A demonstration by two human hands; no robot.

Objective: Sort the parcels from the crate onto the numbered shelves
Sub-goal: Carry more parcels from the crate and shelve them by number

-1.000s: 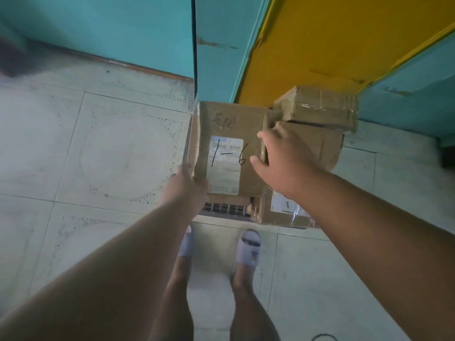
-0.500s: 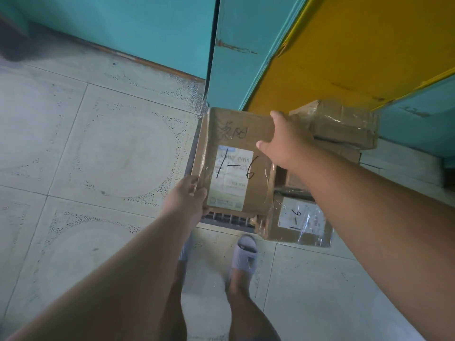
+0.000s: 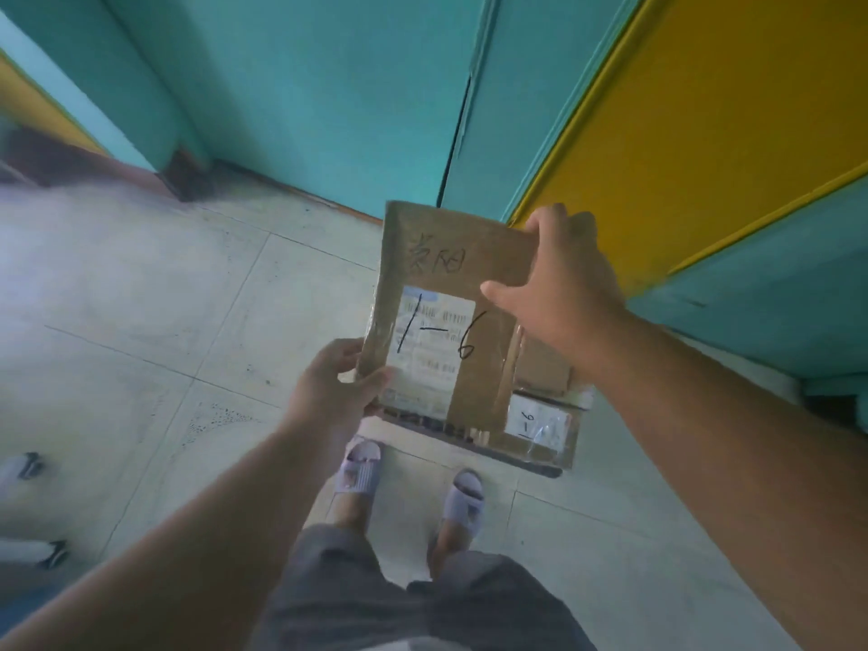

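Note:
I hold a flat brown cardboard parcel [image 3: 474, 368] in front of me, its white label marked "1-6" in black pen. My left hand [image 3: 329, 392] grips its lower left corner, thumb on the label side. My right hand [image 3: 559, 279] grips its upper right edge. Below and behind it lie more parcels: a taped box with a white label [image 3: 540, 429] and a small brown box [image 3: 545, 373], on a dark crate [image 3: 469, 436] whose rim shows under the held parcel.
Pale tiled floor [image 3: 188, 321] spreads to the left and right. A teal wall [image 3: 329, 86] stands ahead, with a yellow and teal panel [image 3: 704, 110] slanting at the right. My sandalled feet [image 3: 408, 486] stand just short of the crate. Blurred white objects [image 3: 23, 509] sit at the far left.
The parcel marked "1-6" has come up off the stack and toward me. My right hand shifted from its side edge to its upper right edge. The view has tilted and turned leftward.

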